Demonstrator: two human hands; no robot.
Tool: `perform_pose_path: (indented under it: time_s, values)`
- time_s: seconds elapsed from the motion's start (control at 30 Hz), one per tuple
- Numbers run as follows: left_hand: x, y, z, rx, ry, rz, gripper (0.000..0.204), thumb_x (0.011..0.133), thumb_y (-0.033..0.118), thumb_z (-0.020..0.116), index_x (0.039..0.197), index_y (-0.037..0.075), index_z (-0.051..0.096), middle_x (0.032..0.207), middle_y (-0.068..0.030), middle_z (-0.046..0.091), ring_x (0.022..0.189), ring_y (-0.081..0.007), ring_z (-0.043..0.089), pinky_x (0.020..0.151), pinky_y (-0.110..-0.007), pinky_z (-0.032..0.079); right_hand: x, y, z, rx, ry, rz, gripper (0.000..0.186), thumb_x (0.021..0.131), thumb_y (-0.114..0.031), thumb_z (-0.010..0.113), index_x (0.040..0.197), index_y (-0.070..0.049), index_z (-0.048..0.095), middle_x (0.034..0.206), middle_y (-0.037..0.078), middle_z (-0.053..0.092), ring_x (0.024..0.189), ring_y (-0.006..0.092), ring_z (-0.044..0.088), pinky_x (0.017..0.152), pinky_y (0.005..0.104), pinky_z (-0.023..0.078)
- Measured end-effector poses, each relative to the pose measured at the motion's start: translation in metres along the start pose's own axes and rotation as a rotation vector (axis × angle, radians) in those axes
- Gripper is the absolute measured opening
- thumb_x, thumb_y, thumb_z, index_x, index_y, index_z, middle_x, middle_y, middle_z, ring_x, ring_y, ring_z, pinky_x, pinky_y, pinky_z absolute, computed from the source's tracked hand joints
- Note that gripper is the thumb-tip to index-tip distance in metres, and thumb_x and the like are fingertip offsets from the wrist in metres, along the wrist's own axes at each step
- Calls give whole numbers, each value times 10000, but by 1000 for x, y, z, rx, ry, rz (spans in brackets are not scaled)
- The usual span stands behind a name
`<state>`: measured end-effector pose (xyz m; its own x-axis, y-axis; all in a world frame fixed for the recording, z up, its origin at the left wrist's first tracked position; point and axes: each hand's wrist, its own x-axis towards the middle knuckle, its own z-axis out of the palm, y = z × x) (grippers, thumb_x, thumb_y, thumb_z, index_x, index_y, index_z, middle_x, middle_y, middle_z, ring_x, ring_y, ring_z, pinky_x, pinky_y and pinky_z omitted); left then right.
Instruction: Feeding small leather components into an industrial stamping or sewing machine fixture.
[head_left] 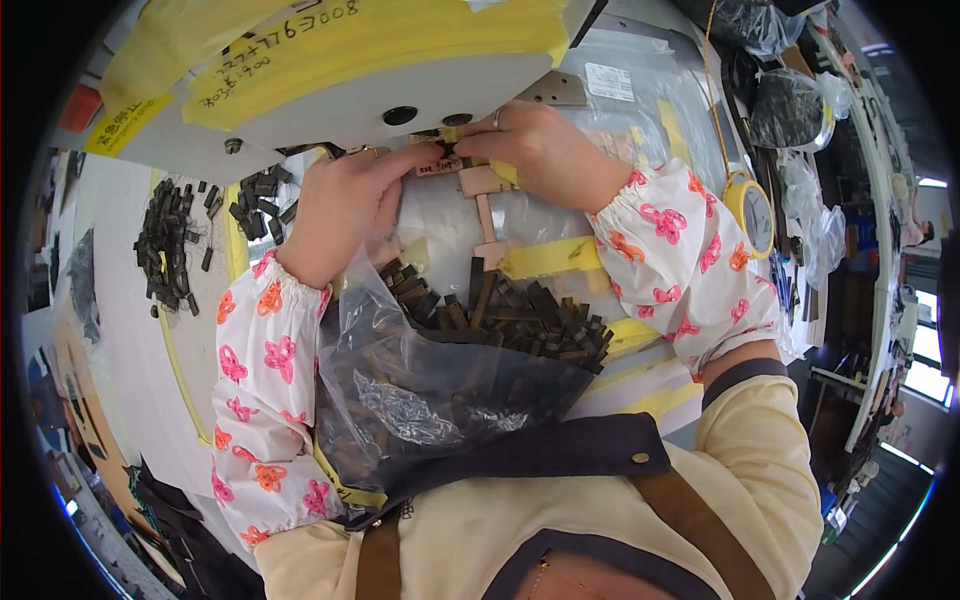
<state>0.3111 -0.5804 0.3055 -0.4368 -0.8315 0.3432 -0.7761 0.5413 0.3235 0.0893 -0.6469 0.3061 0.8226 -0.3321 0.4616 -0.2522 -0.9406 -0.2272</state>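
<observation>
My left hand (352,200) and my right hand (535,148) meet at the front edge of a grey machine housing. Their fingertips close in on a small dark piece (447,149), mostly hidden between them. Just below it lies a pinkish wooden block (436,168) with marks on it, and a wooden strip (486,218) runs toward me. Nearer to me, a clear plastic bag (400,390) lies open with many small dark blocks (540,318) spilling at its mouth. Both forearms wear white sleeves with pink and orange figures.
Loose dark blocks lie in piles on the left, one outer pile (172,245) and one (262,200) beside my left wrist. Yellow tape (553,258) crosses the surface. A tape roll (750,215) and plastic bags (800,108) are at the right. The housing (340,95) overhangs my hands.
</observation>
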Motion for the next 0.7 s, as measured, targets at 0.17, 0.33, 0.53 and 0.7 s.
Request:
perform_pose_path:
  time_s: [0.17, 0.33, 0.53, 0.7]
  values:
    - [-4, 3, -9, -286, -87, -306, 346, 766, -11, 477, 1058, 117, 611, 676, -104, 592, 601, -262, 580, 556, -354, 455, 3, -1, 3, -2, 26, -10, 220, 656, 11, 571, 851, -35, 661, 926, 73, 632, 891, 253, 578, 758, 348, 490]
    - [-7, -4, -1, -32, 64, 0, 368, 735, -9, 494, 1057, 124, 616, 654, -77, 573, 571, -248, 559, 566, -356, 445, 3, 1, 4, -35, 35, -19, 195, 661, -11, 580, 827, -54, 671, 901, 58, 628, 872, 242, 582, 743, 343, 491]
    - [-7, 2, -8, 95, 48, 46, 366, 738, 8, 522, 1052, 171, 620, 627, -68, 525, 583, -261, 562, 558, -362, 457, 2, 0, 4, -70, 55, 13, 177, 673, -45, 593, 821, -87, 680, 881, 16, 626, 848, 216, 581, 734, 333, 471]
    - [-5, -8, -1, 96, 61, 34, 363, 750, -2, 520, 1050, 177, 618, 681, -63, 564, 588, -251, 588, 520, -345, 470, 7, 6, 0, -67, 9, 8, 167, 690, -77, 593, 827, -112, 682, 897, -1, 629, 869, 200, 575, 764, 325, 441]
